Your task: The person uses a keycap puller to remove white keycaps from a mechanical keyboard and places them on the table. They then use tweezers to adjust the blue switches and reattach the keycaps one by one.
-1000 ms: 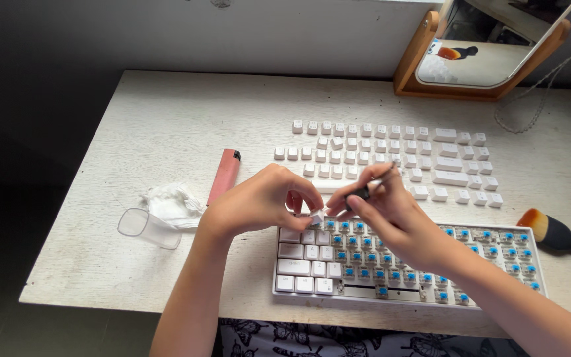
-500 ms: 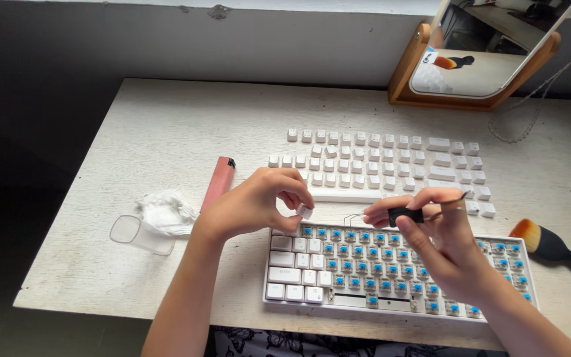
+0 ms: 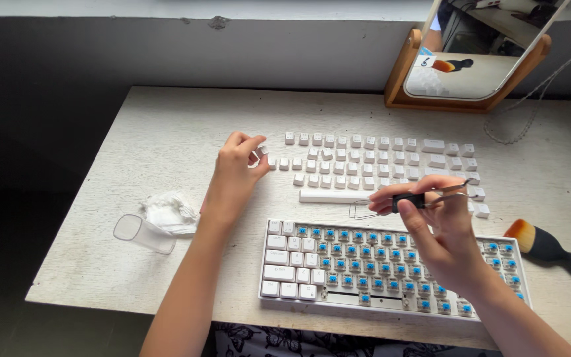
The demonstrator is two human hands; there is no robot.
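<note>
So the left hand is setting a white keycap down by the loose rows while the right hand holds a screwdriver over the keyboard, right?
Not quite: the head view shows the right hand holding a wire keycap puller with a black handle, not a screwdriver. The rest stands: the left hand pinches a white keycap at the loose rows of keycaps, above the keyboard.

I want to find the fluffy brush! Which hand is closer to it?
The right hand. It holds a wire keycap puller over the keyboard, just left of the brush. The left hand is far across, by the loose keycaps.
</note>
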